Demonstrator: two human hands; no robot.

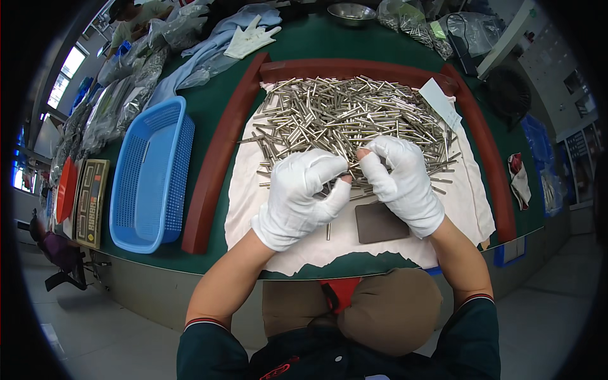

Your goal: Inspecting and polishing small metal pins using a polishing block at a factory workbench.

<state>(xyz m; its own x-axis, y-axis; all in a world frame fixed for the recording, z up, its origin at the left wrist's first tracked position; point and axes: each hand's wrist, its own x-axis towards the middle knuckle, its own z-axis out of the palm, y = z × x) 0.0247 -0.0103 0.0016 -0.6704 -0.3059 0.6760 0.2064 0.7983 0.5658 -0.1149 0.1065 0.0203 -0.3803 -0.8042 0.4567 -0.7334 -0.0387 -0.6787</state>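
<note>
I can see two hands at work, both in white gloves. The left hand (301,196) has its fingers bent toward the thumb, almost closed. The right hand (402,180) is curled in the same way, and the two hands face each other, near but apart. Whether a pin is pinched in either of them, I cannot tell from here.

The metal pins (354,114) are too many for counting; they lie in one wide heap at and beyond the fingertips, on one pale cloth (253,221). One single pin (328,232) lies apart, on the near side of the left hand. One dark flat block (381,223) rests beside the right hand. Three red-brown bars (215,164) enclose the heap, and one white paper slip (441,104) leans at its far right. To the left, one blue basket (149,183) stands on the green table (304,44).
</note>
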